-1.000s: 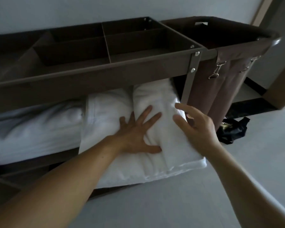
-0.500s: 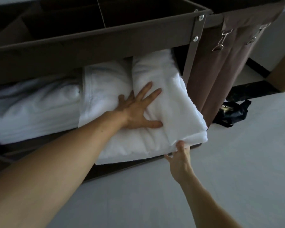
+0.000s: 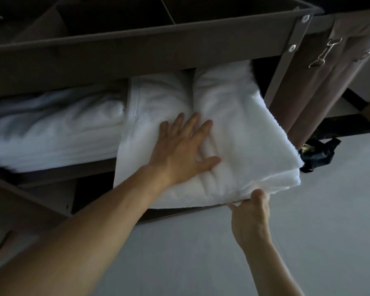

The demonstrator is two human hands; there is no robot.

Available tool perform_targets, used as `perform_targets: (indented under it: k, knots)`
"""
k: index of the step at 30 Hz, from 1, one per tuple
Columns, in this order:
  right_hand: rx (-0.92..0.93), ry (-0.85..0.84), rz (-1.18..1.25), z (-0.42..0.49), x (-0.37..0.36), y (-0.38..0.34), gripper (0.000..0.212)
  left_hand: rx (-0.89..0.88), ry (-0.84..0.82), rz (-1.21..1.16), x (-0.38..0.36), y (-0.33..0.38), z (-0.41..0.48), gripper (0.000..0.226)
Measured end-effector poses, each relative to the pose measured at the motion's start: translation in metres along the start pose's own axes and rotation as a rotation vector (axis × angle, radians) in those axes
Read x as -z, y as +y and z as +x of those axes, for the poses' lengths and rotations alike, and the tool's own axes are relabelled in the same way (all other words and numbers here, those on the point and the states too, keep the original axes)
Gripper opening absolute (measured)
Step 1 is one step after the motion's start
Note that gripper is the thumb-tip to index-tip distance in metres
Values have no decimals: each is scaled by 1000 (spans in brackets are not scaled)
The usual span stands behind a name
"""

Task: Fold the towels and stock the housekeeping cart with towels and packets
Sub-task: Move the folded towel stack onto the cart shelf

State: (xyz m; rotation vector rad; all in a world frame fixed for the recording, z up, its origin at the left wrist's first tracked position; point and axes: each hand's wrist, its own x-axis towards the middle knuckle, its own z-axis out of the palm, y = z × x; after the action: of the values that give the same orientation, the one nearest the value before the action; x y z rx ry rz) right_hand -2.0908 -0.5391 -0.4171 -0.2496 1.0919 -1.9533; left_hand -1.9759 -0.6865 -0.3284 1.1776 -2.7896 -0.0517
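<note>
1. Dim light fills the scene, and a pale grey floor (image 3: 308, 231) spreads below a dark brown housekeeping cart (image 3: 137, 50) whose top tray is cut off by the upper edge of the view, so what its dividers hold cannot be made out.
2. On the cart's middle shelf (image 3: 73, 171) lies a folded white towel (image 3: 244, 135), thick and fluffy, its near end hanging out over the shelf edge toward the camera and its far end lost in shadow under the tray.
3. Beneath and to its left sits a second white towel (image 3: 150, 107) with a stitched hem band, touching the first; further left, a softer heap of white linen (image 3: 51, 129) blurs into the dark.
4. Spread flat with fingers apart, the left hand (image 3: 184, 150) presses down on the towels where the two meet, denting the pile.
5. From below, the right hand (image 3: 252, 214) pinches the overhanging front edge, thumb on top; its fingers are hidden under the cloth.
6. A metal upright (image 3: 286, 56) with two screws stands just beside the towel's right side, and a brown fabric laundry bag (image 3: 329, 82) hangs beyond it on metal clips (image 3: 325, 52).
7. Something black and crumpled (image 3: 316, 154) lies at the bag's foot, partly hidden behind the towel's corner; what it is cannot be told.
</note>
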Motion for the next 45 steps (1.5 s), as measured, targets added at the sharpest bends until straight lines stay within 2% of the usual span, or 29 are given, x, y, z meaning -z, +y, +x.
perform_targets:
  k: [3, 4, 5, 6, 7, 8, 9, 11, 13, 16, 17, 19, 24, 27, 29, 31, 34, 37, 40, 45]
  knots:
    - [34, 129, -22, -2, -20, -7, 111, 22, 481, -177, -24, -2, -79, 70]
    - [34, 170, -17, 0, -25, -8, 111, 117, 645, -236, -36, -5, -102, 72]
    - [37, 220, -6, 3, -29, -9, 112, 302, 751, -324, -48, -7, -121, 84]
    - [39, 277, 5, 6, -32, -10, 112, 551, 778, -515, -56, -8, -133, 105]
    - [37, 329, 11, 10, -33, -11, 109, 831, 720, -824, -58, -7, -139, 128]
    - [38, 358, 14, 12, -34, -11, 104, 1053, 621, -1182, -59, -4, -139, 141]
    - [37, 361, 13, 14, -34, -11, 99, 1175, 548, -1488, -62, 1, -135, 146]
    - [17, 330, 10, 14, -32, -11, 91, 1259, 495, -1879, -71, 5, -121, 139]
    - [-12, 288, 34, 14, -29, -12, 84, 1221, 513, -2185, -80, -1, -109, 124]
    - [-60, 218, 107, 17, -26, -12, 77, 1012, 505, -2449, -76, -12, -96, 66]
    - [-68, 200, 131, 19, -24, -11, 74, 1024, 506, -2467, -76, -14, -95, 56]
    - [-75, 174, 159, 23, -19, -11, 69, 1037, 526, -2420, -78, -11, -98, 51]
    - [-55, 100, 141, 32, -11, -10, 63, 992, 654, -2300, -64, 6, -111, 67]
    - [-1, 130, 101, 35, -10, -6, 74, 729, 696, -2250, -50, 5, -109, 80]
    - [41, 146, 88, 36, -10, -3, 81, 564, 668, -2247, -42, 6, -111, 93]
    - [94, 135, 74, 36, -9, -2, 83, 492, 633, -2256, -38, 8, -116, 100]
    - [208, 111, 37, 35, -13, 0, 82, 612, 679, -2085, -29, 21, -110, 98]
    - [284, 141, -8, 37, -22, 0, 86, 832, 922, -1856, -29, 34, -88, 71]
    - [335, 166, -44, 46, -34, -4, 91, 778, 1043, -1691, -22, 42, -62, 60]
    - [339, 207, -97, 71, -57, -9, 86, 759, 1004, -1465, -10, 32, -22, 56]
